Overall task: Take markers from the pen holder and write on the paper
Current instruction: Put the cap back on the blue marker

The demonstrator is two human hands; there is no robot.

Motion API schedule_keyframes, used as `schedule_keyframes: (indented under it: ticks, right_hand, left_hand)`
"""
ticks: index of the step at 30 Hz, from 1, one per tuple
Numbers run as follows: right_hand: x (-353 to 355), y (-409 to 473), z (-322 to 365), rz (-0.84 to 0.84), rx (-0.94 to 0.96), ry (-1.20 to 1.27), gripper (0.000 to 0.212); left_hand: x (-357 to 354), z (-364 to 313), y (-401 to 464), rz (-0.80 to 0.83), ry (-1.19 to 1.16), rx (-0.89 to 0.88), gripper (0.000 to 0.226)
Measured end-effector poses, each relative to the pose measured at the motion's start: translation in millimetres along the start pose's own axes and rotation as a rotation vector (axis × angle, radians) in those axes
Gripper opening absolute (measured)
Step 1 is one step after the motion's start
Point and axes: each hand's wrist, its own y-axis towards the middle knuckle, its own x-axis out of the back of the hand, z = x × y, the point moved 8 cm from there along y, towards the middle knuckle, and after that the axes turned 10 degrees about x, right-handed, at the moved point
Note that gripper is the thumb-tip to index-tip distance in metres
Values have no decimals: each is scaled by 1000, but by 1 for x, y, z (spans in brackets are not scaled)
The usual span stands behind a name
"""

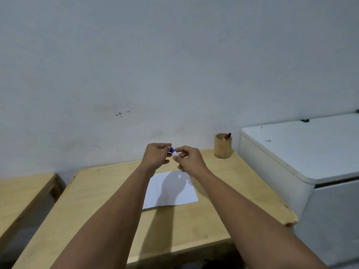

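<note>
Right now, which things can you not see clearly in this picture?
- Blue marker, head view: mostly hidden inside left hand and right hand; cap state unclear.
- Pen holder: contents too small to count.
- Paper: partly covered by forearms and shadow.

You see a smooth light wooden table [108, 193], a flat white paper sheet [171, 191], and a round matt wooden pen holder [223, 148].

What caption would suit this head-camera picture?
Both hands, left and right, grip a blue marker above the paper.
</note>
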Motion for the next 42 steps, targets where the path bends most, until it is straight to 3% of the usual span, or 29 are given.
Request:
schedule_keyframes:
  ticks: [3, 8, 11, 16, 21, 31, 42]
  right_hand:
    - [49, 39, 2, -6, 40, -164, 19]
    - [152, 103, 27, -291, 130, -337, 19]
    - [193, 131, 24, -366, 158, -372, 17]
    - [212, 151, -23, -329, 110, -422, 15]
    - [210, 150, -70, -248, 30, -528, 19]
    - [213, 137, -94, -43, 74, -932, 32]
    - [223, 136, -82, -118, -33, -773, 15]
  left_hand:
    - [-44, -27, 22, 136, -19, 9, 38]
    - [-120, -35, 68, 175, 44, -4, 55]
    - [-166, -27, 94, 230, 144, -21, 71]
    - [-215, -14, 133, 184, 404, -100, 93]
    - [-242, 2, 154, 206, 433, -115, 106]
    - [-255, 21, 159, 161, 276, -162, 69]
    - [-254, 18, 155, 142, 372, -150, 73]
